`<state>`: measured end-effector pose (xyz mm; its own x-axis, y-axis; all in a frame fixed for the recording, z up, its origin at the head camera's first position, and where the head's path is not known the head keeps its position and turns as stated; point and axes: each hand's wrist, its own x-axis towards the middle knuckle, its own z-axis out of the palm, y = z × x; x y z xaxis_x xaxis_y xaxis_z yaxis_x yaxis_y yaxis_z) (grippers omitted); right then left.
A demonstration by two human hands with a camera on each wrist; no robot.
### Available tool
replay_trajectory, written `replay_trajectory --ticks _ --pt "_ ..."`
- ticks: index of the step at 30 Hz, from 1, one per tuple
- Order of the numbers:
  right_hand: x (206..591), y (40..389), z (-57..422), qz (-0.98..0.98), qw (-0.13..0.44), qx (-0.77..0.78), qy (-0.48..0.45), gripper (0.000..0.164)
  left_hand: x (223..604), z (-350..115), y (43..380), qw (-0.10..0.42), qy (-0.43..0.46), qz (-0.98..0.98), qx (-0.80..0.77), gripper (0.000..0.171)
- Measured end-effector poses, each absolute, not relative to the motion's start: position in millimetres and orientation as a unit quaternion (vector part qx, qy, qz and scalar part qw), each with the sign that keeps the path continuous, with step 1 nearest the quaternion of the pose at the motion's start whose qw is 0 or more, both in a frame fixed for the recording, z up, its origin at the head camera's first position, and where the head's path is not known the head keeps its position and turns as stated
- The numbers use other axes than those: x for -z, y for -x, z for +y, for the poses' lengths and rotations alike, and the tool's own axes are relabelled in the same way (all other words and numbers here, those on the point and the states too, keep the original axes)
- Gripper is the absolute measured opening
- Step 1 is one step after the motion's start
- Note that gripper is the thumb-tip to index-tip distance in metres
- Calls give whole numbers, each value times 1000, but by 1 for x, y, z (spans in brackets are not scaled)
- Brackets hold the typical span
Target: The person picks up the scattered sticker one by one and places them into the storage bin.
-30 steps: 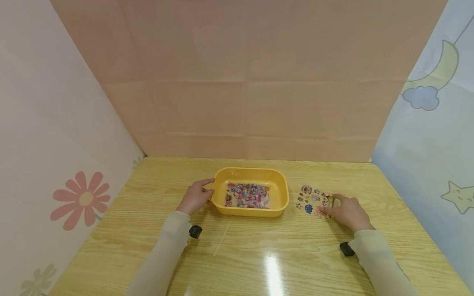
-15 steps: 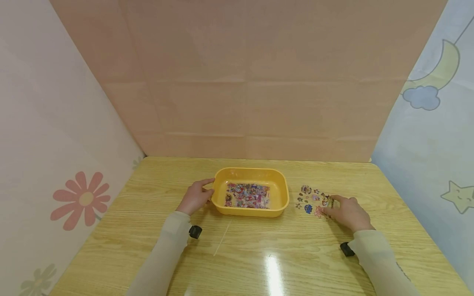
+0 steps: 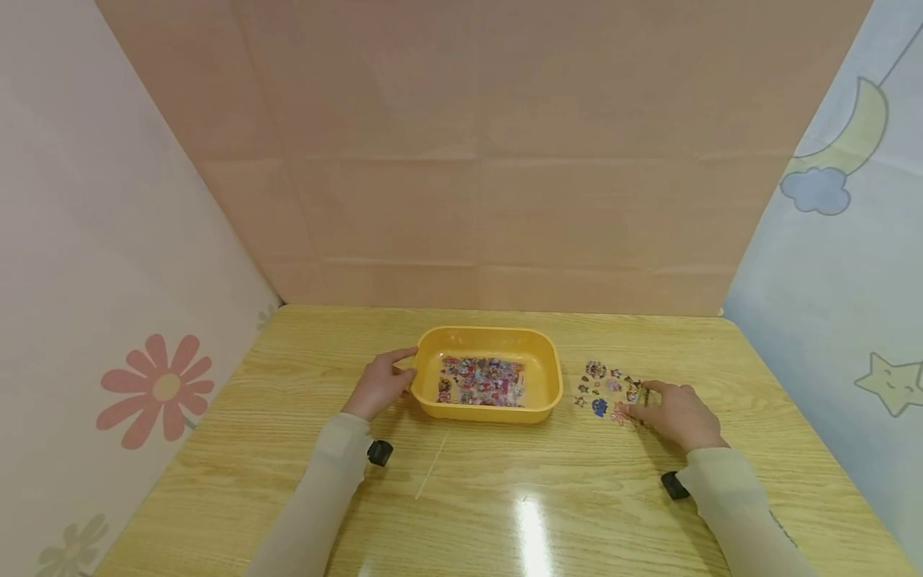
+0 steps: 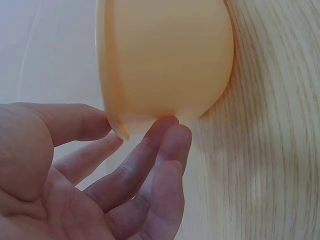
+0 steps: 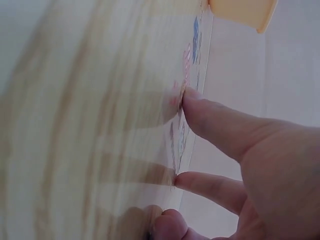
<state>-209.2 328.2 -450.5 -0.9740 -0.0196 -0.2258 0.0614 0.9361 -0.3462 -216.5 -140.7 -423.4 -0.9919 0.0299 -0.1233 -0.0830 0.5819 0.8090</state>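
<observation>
My left hand (image 3: 380,386) holds the left end of a yellow plastic basin (image 3: 488,414). In the left wrist view, the thumb and forefinger meet the basin's rim (image 4: 104,65), and other fingers bear against its outer wall. A sheet of colourful stickers (image 3: 479,381) lies on the basin's floor; whether it is one sheet or a stack cannot be seen. To the right, a clear sticker sheet (image 3: 599,389) lies flat on the table. My right hand (image 3: 680,417) touches its right end, thumb (image 5: 197,107) and forefinger apart on it. The fingers hide part of that sheet.
The wooden table (image 3: 577,497) has a pale thin line (image 3: 433,465) before the basin and a bright glare patch. A pinkish-brown backdrop (image 3: 476,200) stands behind. Printed sheets border both sides. A black wrist device (image 3: 379,453) shows at the left wrist, another at the right.
The clear sticker sheet has slid very slightly left, and the right fingertips have shifted a little on it. The left hand and the basin have stayed in place.
</observation>
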Motion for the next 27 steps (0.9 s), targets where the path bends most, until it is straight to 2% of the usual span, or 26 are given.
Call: replay_trajectory --ticks 27 --pt "452 209 326 964 110 242 -10 78 423 -142 216 62 18 887 -457 47"
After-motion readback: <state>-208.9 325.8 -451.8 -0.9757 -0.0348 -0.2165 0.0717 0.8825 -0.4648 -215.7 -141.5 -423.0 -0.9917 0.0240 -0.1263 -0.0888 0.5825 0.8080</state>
